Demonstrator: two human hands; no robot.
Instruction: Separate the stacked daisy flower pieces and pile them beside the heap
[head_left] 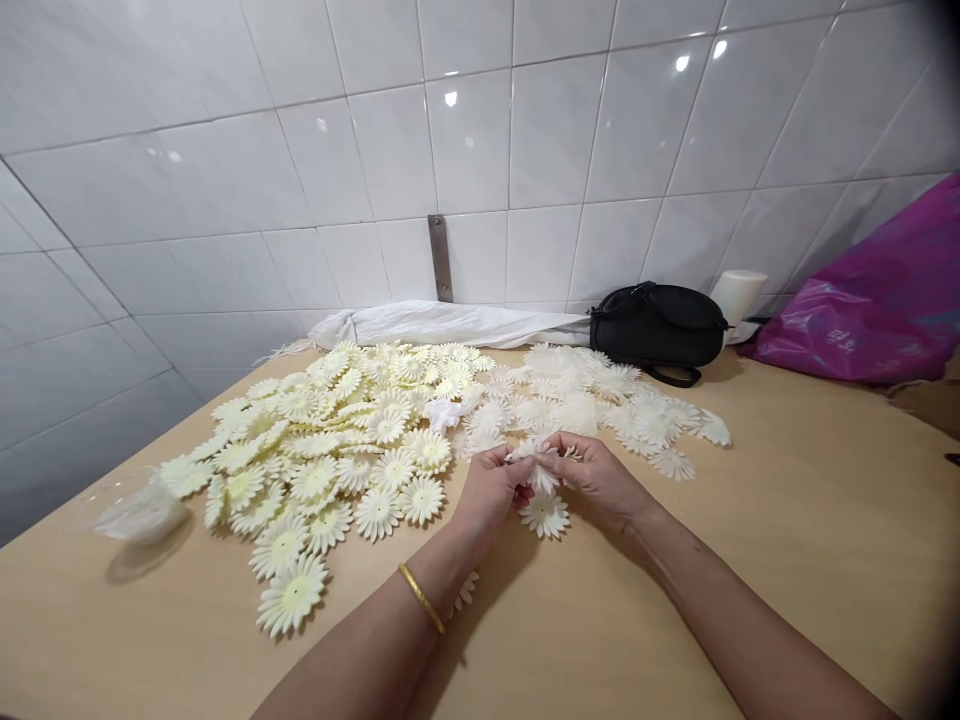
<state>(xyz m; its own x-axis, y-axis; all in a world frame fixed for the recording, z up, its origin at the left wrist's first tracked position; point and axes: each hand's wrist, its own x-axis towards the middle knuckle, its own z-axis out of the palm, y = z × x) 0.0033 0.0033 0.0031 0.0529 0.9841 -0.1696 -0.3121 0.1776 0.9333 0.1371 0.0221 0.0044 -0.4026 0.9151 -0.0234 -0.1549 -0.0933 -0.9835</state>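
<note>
Both hands meet over the table, their fingers closed on a white petal piece (541, 476) shaped like a daisy. My left hand (491, 487) pinches its left side; a gold bangle (421, 598) circles that wrist. From the right, my right hand (590, 478) grips the same piece, and a small pale bit shows by its fingers. Just below the hands lies a single flower-shaped piece (545, 515). To the left spreads a large heap of pale yellow daisy pieces (315, 480). Whiter, thinner petal pieces (555, 390) lie behind the hands. Part of another flower piece shows under my left forearm.
A clear plastic bowl (142, 512) with whitish contents stands at the left. Along the tiled wall lie a white cloth (450, 325), a black case (656, 325) and a white roll (739, 295). A purple plastic bag (870, 300) sits at the right.
</note>
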